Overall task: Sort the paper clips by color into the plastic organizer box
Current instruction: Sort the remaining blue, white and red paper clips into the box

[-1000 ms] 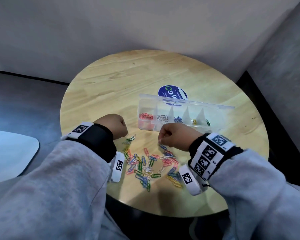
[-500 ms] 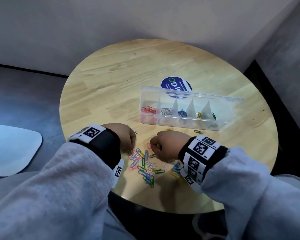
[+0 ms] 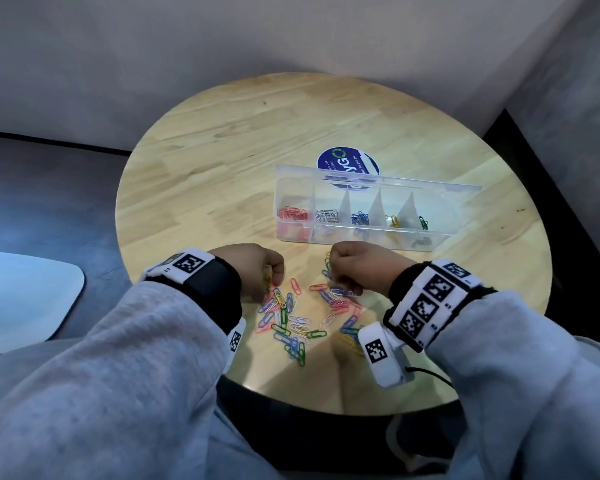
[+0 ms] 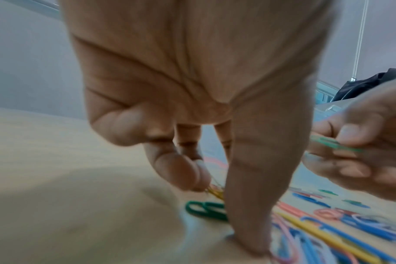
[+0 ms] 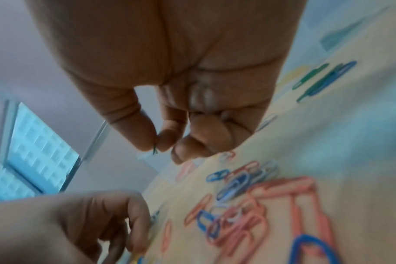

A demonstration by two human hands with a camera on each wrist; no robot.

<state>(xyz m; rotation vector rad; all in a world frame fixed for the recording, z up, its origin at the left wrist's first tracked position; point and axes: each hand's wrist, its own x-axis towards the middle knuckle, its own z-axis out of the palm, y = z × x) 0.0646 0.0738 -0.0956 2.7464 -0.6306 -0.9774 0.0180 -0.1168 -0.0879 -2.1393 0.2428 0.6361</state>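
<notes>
- Round pale wooden table (image 3: 222, 161) set in a corner of grey walls; grey-sleeved forearms reach in from the near edge, both wearing black wrist bands with white coded tags.
- Near edge: loose scatter of coloured wire paper clips (image 3: 300, 323), red, blue, green, yellow and white mixed, lying between the two hands.
- Left hand (image 3: 253, 271): knuckles up, fingers curled down to the tabletop at the left side of the scatter. Left wrist view shows fingertips (image 4: 192, 176) closed together on a thin yellow paper clip (image 4: 215, 192) right at the wood; the thumb tip presses the table beside a dark green paper clip (image 4: 203, 210).
- Right hand (image 3: 364, 268): knuckles up, held just over the right side of the scatter. Thumb and forefinger pinch a light green paper clip (image 4: 330, 143); remaining fingers curl under. Right wrist view shows only the clip's tip poking out between the pads (image 5: 147, 141).
- Beyond the hands: clear plastic organizer box (image 3: 465, 216), long, lid standing open at the back, five compartments. Left to right they hold red, silver, blue, yellow, green clips.
- Behind the box: round blue sticker (image 3: 329, 161) on the tabletop, partly covered by the lid.
</notes>
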